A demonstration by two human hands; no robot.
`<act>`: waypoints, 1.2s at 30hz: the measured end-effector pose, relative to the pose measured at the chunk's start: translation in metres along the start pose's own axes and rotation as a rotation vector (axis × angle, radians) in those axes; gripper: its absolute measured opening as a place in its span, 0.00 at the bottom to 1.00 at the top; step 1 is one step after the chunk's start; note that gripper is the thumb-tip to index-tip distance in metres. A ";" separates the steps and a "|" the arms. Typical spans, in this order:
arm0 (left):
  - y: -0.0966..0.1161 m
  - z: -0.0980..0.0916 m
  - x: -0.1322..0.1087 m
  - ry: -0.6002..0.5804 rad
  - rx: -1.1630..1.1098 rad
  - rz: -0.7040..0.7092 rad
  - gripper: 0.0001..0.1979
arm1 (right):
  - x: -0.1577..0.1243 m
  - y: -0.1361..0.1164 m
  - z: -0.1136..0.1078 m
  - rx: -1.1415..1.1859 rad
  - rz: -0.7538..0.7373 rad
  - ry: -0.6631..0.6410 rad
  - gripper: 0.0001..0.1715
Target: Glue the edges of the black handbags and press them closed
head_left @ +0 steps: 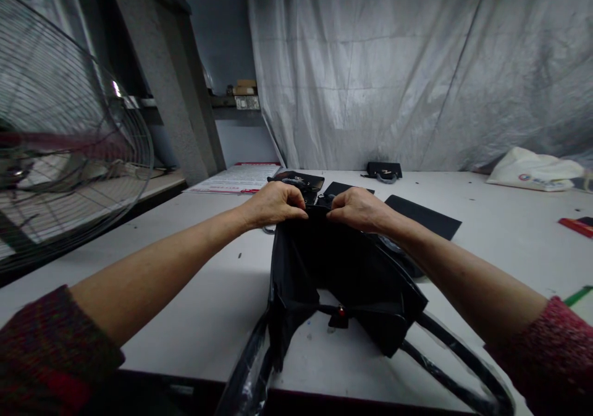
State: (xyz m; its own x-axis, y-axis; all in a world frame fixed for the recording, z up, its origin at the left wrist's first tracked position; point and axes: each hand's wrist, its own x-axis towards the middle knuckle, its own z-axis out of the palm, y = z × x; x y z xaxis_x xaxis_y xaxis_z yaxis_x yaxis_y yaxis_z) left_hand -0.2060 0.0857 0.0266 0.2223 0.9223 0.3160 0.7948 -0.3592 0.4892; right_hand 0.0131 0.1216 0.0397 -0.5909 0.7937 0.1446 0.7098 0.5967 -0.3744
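A black handbag [370, 267] stands on the white table before me, its inside facing me. With fingers pinched, my left hand [278, 203] grips its far upper edge. A short way to the right, my right hand [356, 209] pinches the same edge. The bag's handles [463, 360] look wrapped in clear plastic and reach toward me on both sides. Across the near side runs a dark strip with a small reddish shiny spot [341, 311]. White tabletop shows through a gap below it. My fingertips partly cover the far edge.
Behind my hands on the table [199, 286] lie a black bag [301, 181] and a flat black panel [424, 215]. Farther back are a small black bag [384, 170] and a white cloth bag [532, 170]. A printed sheet [231, 178] lies far left, near a large fan [74, 131].
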 end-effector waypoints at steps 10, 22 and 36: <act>0.003 0.004 0.003 0.065 0.035 0.040 0.07 | 0.000 0.003 0.001 0.038 -0.009 0.021 0.11; 0.003 0.006 0.002 0.057 -0.003 0.029 0.06 | 0.014 0.001 0.004 0.061 -0.095 -0.009 0.13; 0.007 -0.003 -0.009 -0.092 -0.306 -0.244 0.12 | 0.021 0.005 0.008 0.018 -0.067 0.090 0.08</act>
State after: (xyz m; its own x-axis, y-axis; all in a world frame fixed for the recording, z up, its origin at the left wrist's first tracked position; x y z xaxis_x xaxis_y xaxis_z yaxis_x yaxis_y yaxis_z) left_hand -0.2042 0.0744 0.0293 0.1083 0.9897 0.0934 0.6284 -0.1409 0.7650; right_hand 0.0013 0.1400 0.0337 -0.5996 0.7597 0.2515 0.6620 0.6475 -0.3774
